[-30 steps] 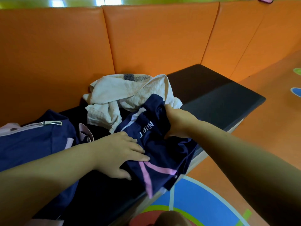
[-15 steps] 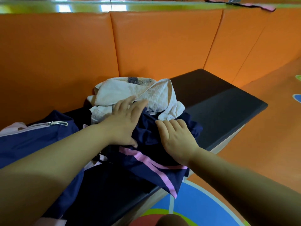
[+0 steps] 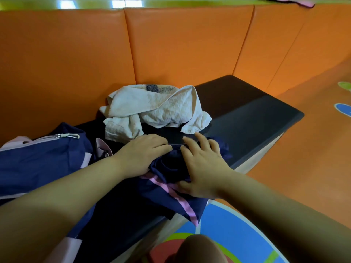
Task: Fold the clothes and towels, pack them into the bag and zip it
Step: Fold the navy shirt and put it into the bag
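The navy fabric garment with pink stripes lies bunched at the front edge of the dark padded bench, under both hands. The left hand presses it with fingers together, and the right hand presses with fingers spread. The navy fabric bag lies to the left, nearer the left hand.

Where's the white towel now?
Head view, centre: the white towel lies crumpled on the dark bench by the orange backrest, just beyond the navy garment.
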Demonstrator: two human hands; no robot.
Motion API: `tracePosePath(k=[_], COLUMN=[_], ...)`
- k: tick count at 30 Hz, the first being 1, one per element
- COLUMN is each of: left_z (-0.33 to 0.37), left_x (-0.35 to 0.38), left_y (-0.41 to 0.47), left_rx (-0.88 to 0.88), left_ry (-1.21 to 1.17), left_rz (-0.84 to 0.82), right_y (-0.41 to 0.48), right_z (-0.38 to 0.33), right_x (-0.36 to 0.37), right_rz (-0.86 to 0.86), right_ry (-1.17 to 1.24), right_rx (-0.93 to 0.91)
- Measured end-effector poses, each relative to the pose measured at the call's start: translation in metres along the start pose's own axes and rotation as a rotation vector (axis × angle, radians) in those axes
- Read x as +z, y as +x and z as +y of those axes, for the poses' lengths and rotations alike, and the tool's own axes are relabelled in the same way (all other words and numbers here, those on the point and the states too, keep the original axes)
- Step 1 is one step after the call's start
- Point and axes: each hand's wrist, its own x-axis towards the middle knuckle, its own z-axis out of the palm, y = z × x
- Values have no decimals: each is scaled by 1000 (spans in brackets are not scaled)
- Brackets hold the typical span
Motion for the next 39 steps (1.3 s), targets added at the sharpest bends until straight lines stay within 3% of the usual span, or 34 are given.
tracePosePath(k=[6, 10, 16, 25, 35, 39], left_z=[10, 28, 39, 40, 36, 32], left_x=[-12, -11, 12, 23, 11, 3], left_y=[-34, -50, -53, -41, -15, -5], left_rx=[-88, -153, -184, -252, -380, -434], left_ry=[-70, 33, 129, 23, -139, -169], left_rz=[-273, -435, -320, -150, -50, -90], right_y=[-31, -33, -23, -4, 13, 15], right_z=[-22, -31, -33, -6, 11, 7], right_x=[14, 25, 42, 41, 23, 22], right_rz=[-137, -107, -45, 117, 41, 28], right_ry=[-48, -106, -179, -240, -139, -138], right_rx=[-17, 9, 113, 2, -40, 18])
